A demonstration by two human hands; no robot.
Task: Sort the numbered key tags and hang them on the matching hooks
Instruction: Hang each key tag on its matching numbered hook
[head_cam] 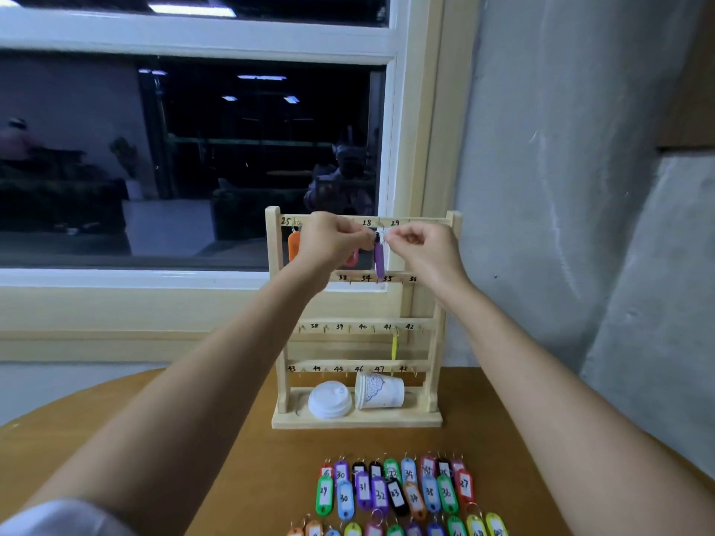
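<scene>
A wooden key rack point(439, 303) with numbered hooks stands on the table. Both my hands are raised to its top bar near hook 28. A purple key tag point(379, 259) hangs down between them; my right hand point(419, 245) pinches its metal ring and my left hand point(334, 241) is closed beside its top end. An orange tag point(293, 245) hangs under 25, a pink tag point(353, 259) shows partly behind my left hand, and a yellow tag point(394, 346) hangs under 41. Several coloured numbered tags point(394, 493) lie in rows at the table's near edge.
A white paper cup point(381, 392) lies on its side on the rack's base, with a white lid point(330, 400) next to it. The round wooden table point(247, 458) stands against a window frame and a grey wall to the right.
</scene>
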